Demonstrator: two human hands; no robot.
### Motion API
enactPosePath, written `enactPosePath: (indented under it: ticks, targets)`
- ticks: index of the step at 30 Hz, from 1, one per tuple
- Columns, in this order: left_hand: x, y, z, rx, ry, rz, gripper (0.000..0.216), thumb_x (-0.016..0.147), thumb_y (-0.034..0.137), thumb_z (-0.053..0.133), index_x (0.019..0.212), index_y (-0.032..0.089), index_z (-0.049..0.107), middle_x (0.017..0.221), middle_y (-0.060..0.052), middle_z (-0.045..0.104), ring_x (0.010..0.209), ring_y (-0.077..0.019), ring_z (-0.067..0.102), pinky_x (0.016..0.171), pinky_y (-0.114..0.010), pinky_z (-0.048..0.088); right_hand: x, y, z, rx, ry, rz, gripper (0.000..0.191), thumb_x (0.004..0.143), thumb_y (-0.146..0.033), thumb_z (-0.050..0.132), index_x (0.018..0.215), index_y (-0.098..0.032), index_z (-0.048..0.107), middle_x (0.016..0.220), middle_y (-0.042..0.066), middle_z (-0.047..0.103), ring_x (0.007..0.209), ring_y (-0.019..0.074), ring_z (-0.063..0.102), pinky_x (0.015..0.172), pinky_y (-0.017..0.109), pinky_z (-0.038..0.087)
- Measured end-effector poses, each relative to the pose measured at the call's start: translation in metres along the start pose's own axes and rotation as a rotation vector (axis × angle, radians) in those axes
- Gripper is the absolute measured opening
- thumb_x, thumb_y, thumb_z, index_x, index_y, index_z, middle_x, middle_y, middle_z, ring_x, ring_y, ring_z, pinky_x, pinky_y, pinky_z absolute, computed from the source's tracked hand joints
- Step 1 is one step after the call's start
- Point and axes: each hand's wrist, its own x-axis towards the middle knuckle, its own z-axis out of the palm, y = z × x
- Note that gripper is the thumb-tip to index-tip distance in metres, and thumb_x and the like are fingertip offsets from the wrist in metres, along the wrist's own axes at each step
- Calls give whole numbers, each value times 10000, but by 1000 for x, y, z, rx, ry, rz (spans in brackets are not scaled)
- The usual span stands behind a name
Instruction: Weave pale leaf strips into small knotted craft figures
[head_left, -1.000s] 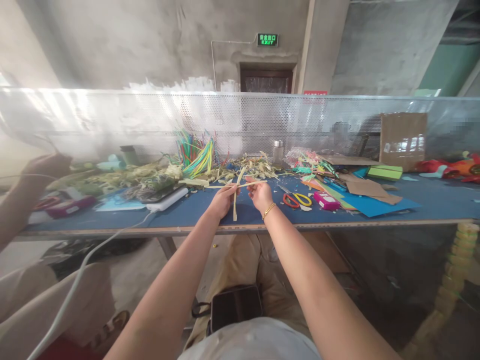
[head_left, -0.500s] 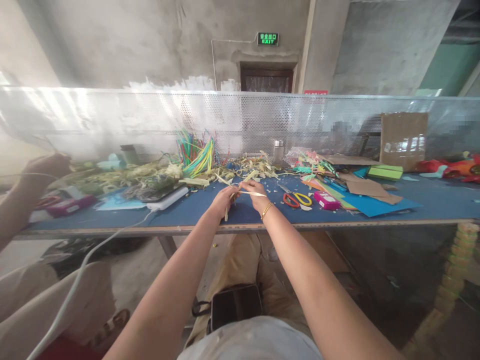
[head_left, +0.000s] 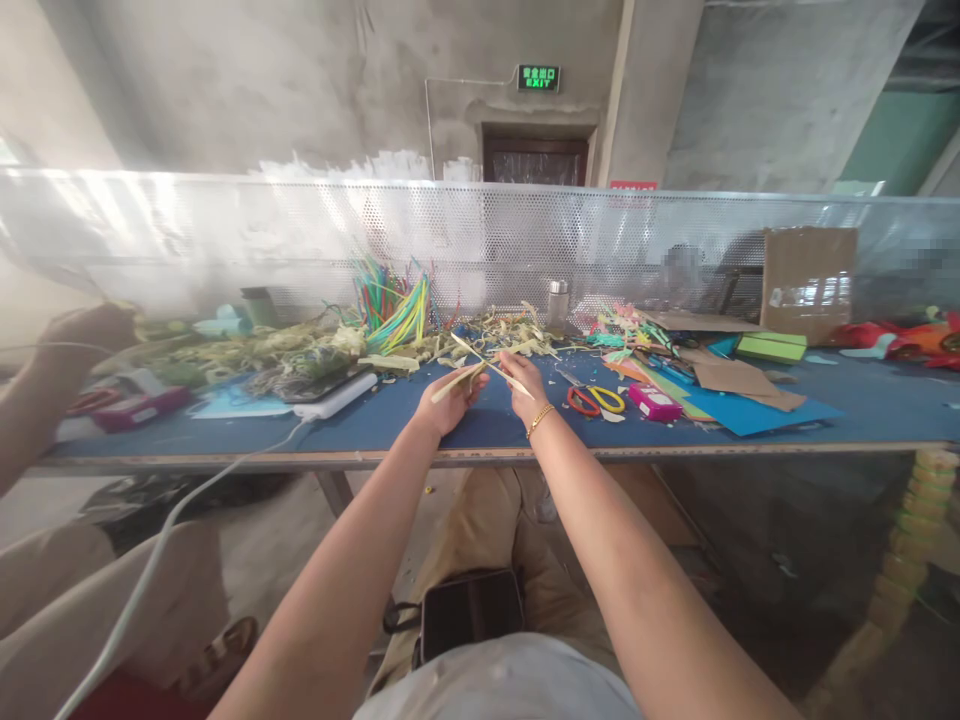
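Observation:
My left hand point(head_left: 450, 410) is above the table's front part, palm turned up, with a flat pale yellow strip point(head_left: 452, 386) lying across its curled fingers. My right hand point(head_left: 526, 378), with a gold bracelet at the wrist, pinches a second pale yellow strip point(head_left: 472, 347), which slants from the far left down across the fingers. Between the hands the strips come together; whether they are joined there I cannot tell. Beyond the hands lies a loose heap of similar dry pale strips point(head_left: 517, 325).
Right of my hands lie scissors point(head_left: 596, 400) with red and yellow handles, a magenta box point(head_left: 655, 402) and blue sheets point(head_left: 772, 405). Colourful thin stems point(head_left: 401, 305) stand at the back. A white power strip point(head_left: 335, 398) trails its cable leftward. Another person's hand point(head_left: 86, 335) is far left.
My hands have moved slightly apart, and my left palm has turned upward. The strips now show in a different slant, one over each hand.

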Motion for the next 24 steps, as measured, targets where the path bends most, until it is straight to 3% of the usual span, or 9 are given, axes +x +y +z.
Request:
enactPosePath:
  ticks: [3,5,11,15,19,24]
  targets:
    - [-2,-2,1,25,-70,32,431,594,145,795,1013,205,715,857,-34,710,767,-133,641,678,-234,464,0,-1,-1,0,32,11,378,625,-536,736,754,-181,719,664,3,628,635,131,530,621,271,404]
    - [0,-5,1,76,-42,98,502,544,144,839,1024,217,711,868,-22,710,789,-129,638,675,-222,445,-2,-1,0,-14,31,11,369,626,-524,738,759,-180,724,650,-2,624,626,129,521,611,269,395]
    - [8,-8,-1,155,221,263,349,594,446,828,755,167,692,706,-16,670,684,-118,602,584,-224,386,-4,1,2,-21,-146,3,261,549,-365,795,756,-211,757,747,-8,691,704,131,548,639,256,383]
    - [6,-4,2,95,166,198,353,546,397,857,727,159,669,668,-11,655,644,-124,585,600,-238,411,-4,5,1,-66,-195,109,295,578,-368,768,846,-244,766,888,-6,723,722,122,548,616,246,360]
    - [3,-3,6,111,94,148,322,551,356,847,734,147,684,630,-13,645,621,-128,571,632,-247,424,-4,6,2,-74,-237,133,319,580,-463,774,770,-209,741,739,4,691,673,122,517,586,249,334]
    - [3,-6,6,131,59,125,301,578,391,812,722,151,703,715,-46,693,721,-169,614,751,-277,445,-5,5,4,-40,-248,54,306,507,-428,818,660,-194,692,626,-18,638,621,115,499,607,262,365]
